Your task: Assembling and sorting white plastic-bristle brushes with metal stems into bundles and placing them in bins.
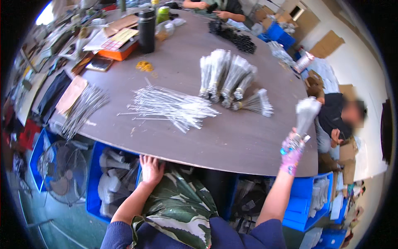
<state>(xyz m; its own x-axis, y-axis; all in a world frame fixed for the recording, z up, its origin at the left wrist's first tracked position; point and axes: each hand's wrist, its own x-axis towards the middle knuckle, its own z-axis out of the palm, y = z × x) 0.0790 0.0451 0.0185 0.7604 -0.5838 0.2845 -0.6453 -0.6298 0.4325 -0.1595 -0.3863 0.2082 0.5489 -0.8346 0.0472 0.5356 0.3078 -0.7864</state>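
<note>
At the right side of the table, my right hand (292, 154), in a pink-purple glove, is closed around the lower end of a bundle of thin wire rods (307, 112). The rods fan out whitish at the top. My left hand (152, 169) is bare and rests with its fingers spread over the table's near edge. In the middle of the table lies a loose pile of similar silvery rods (170, 106). Several tied bundles (226, 74) stand close together beyond it, and one more tied bundle (255, 103) lies on its side.
A black bottle (146, 31), an orange box (119, 52) and yellow rubber bands (144, 66) are on the brown table (240, 141). More rods (85, 108) lie at its left. Blue bins (94, 182) and a fan (63, 170) stand below. Co-workers sit at the far side and right.
</note>
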